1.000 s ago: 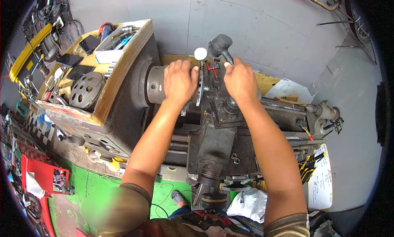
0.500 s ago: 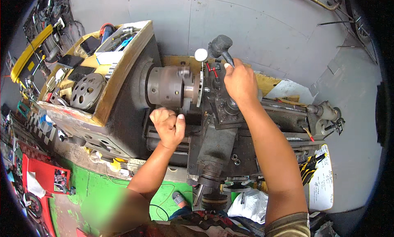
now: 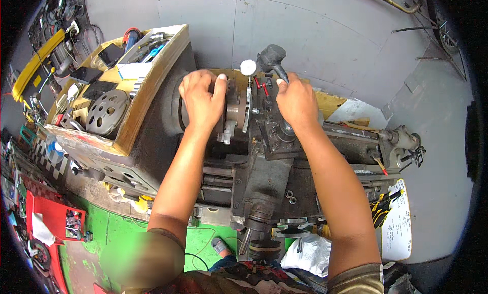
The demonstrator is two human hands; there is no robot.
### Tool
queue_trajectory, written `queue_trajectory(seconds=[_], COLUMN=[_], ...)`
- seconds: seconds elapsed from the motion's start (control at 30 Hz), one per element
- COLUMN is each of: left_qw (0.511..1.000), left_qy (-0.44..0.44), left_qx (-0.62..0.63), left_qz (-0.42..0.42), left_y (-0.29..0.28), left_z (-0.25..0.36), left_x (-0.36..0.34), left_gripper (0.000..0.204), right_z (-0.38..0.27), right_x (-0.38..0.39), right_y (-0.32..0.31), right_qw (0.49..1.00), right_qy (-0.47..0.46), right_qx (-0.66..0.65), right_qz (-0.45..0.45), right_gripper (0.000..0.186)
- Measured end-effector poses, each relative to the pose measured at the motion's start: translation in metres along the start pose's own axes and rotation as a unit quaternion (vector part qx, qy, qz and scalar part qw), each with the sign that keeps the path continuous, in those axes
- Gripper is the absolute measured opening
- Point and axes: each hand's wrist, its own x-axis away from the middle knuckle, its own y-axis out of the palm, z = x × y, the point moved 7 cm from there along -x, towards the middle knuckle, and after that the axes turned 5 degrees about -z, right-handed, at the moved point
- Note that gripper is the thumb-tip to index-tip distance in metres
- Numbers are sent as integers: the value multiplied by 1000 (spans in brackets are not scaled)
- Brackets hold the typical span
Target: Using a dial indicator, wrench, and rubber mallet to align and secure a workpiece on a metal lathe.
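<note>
Lathe (image 3: pixel 264 177) work is being carried out from above, and the step in hand looks like setting up at the chuck. The left hand (image 3: pixel 203 98) is being laid over the top of the chuck (image 3: pixel 231 113), fingers curled around its rim and gripping it, at the headstock end of the lathe. The right hand (image 3: pixel 297 103) is being closed around the dark lever (image 3: pixel 274 60) above the tool post (image 3: pixel 277 136), fingers clenched on its shaft, just beside a white ball knob (image 3: pixel 248 67). The chuck is sitting between the two hands, close against the carriage, with a thin disc (image 3: pixel 247 111) standing on edge between chuck and tool post. Whether a workpiece is being clamped in the chuck cannot be told, since the hand is covering it.

On top of the headstock, a wooden tray (image 3: pixel 147 90) is holding a perforated metal plate (image 3: pixel 107 111) and small tools.

Judging from this, the next move is calling for a firm hold on the chuck while the lever is being turned, with fingers kept off the disc's edge.
</note>
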Motion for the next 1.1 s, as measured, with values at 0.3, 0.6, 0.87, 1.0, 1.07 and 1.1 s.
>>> queue_trajectory(seconds=[0.3,0.6,0.87,1.0,1.07,1.1], left_qw=[970,931,917,910,914,914], left_qy=[-82,-76,-72,-86,-88,-88], left_qx=[-133,-171,-184,-178,-167,-167], left_qz=[-189,-315,-348,-365,-360,-360], left_y=[74,94,92,90,88,88], left_z=[-30,-24,-21,-21,-23,-24], left_x=[-54,-18,-9,-8,-7,-8], left_gripper=[33,45,59,60,65,65], right_z=[-1,5,3,0,-1,-2], right_x=[0,-6,-5,-2,-3,-2], right_y=[1,8,8,4,8,12], right_qw=[1000,999,999,999,997,995], right_qy=[-14,2,-1,2,-9,-19], right_qx=[2,14,15,-18,-11,-3], right_qz=[8,-41,-40,-41,-71,-101], right_gripper=[30,33,33,33,33,33])
